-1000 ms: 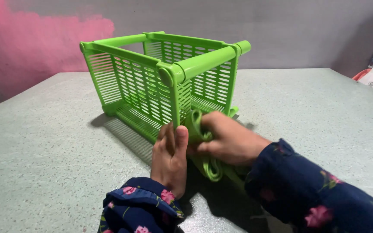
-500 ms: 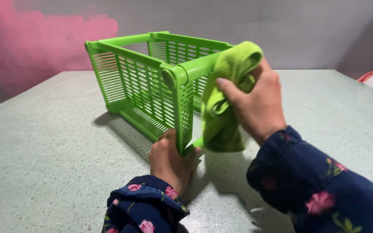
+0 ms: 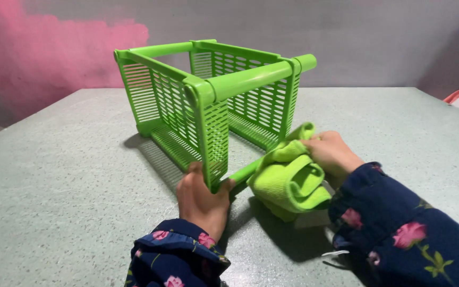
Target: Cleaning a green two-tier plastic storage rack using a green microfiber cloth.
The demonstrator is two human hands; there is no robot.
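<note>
Lying against the green rack's (image 3: pixel 213 106) lower bar, whose long axis runs rightward from the gripping left hand (image 3: pixel 202 199), the green cloth (image 3: pixel 289 178) is clutched by the right hand (image 3: pixel 331 153).

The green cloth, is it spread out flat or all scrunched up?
Scrunched up. The green cloth sits bunched in thick folds under the right hand, pressed against the lower bar of the green basket.
</note>
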